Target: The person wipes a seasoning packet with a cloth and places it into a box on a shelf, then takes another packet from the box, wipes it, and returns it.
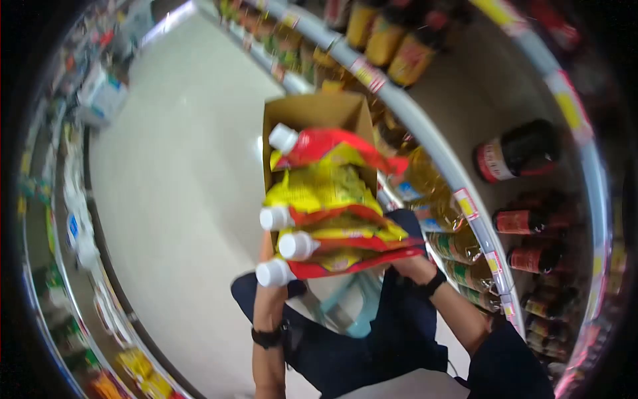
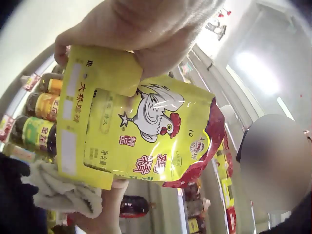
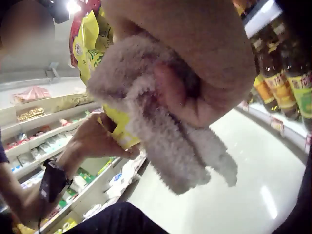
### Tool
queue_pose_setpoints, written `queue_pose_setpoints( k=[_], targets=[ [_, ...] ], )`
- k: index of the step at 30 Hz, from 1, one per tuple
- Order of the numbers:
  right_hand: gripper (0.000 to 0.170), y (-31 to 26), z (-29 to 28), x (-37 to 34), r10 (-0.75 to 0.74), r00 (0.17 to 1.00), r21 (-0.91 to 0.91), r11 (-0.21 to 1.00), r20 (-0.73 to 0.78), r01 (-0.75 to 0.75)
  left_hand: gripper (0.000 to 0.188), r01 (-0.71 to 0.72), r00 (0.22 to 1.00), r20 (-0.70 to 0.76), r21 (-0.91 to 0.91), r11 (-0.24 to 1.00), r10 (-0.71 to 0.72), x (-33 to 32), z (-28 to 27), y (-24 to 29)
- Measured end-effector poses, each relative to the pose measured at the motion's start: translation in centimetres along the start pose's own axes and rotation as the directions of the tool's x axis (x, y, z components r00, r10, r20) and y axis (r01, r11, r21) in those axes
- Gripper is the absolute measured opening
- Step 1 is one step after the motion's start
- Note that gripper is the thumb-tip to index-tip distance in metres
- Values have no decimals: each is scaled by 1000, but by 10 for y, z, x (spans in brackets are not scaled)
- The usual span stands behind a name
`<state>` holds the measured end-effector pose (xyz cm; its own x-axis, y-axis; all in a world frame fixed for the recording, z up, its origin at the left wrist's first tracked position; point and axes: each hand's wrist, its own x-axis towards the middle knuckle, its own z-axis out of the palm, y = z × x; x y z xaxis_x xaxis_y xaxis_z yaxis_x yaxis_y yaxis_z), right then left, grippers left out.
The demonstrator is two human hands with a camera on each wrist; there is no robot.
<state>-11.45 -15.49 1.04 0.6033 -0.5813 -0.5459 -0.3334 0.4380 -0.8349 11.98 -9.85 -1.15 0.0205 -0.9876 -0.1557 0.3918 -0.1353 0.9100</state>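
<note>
A yellow carton with a brown inside (image 1: 318, 108) is held up in front of the body. It is packed with several red and yellow pouches (image 1: 325, 189) with white screw caps; a chicken is printed on the pouch front (image 2: 161, 117). My left hand (image 2: 131, 29) grips one side of the carton, fingers around its edge; in the head view the left hand (image 1: 271, 282) is partly covered by the caps. On the other side, my right hand (image 3: 180, 92) clutches a fluffy grey cloth (image 3: 161, 136) against the carton. The pouches partly cover the right hand (image 1: 415, 269) in the head view.
Shelves with bottles (image 1: 458, 249) curve along the right, close to the carton, with a price-tag rail (image 1: 468, 203) at their edge. Across the pale floor (image 1: 186, 166), another shelf of packets (image 1: 143, 372) stands left. A light blue stool (image 1: 349, 306) shows below my hands.
</note>
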Motion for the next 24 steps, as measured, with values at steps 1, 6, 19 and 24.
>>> queue_pose_setpoints(
  k=[1,6,19,24],
  targets=[
    [69,11,-7,-21,-23,999,25,999,-22,24,73,-12,999,40,10,1000,11,7,8,11],
    [65,51,-18,-92,-151,973,570,791,-173,224,73,133,988,82,-15,991,-132,-6,43,13],
    [55,42,-106,-47,-157,825,385,826,-543,412,58,-17,911,384,397,918,-150,166,84,-30],
    [42,43,-129,-17,-76,822,449,807,-565,384,42,-7,884,442,345,939,-155,184,128,-4]
  ],
)
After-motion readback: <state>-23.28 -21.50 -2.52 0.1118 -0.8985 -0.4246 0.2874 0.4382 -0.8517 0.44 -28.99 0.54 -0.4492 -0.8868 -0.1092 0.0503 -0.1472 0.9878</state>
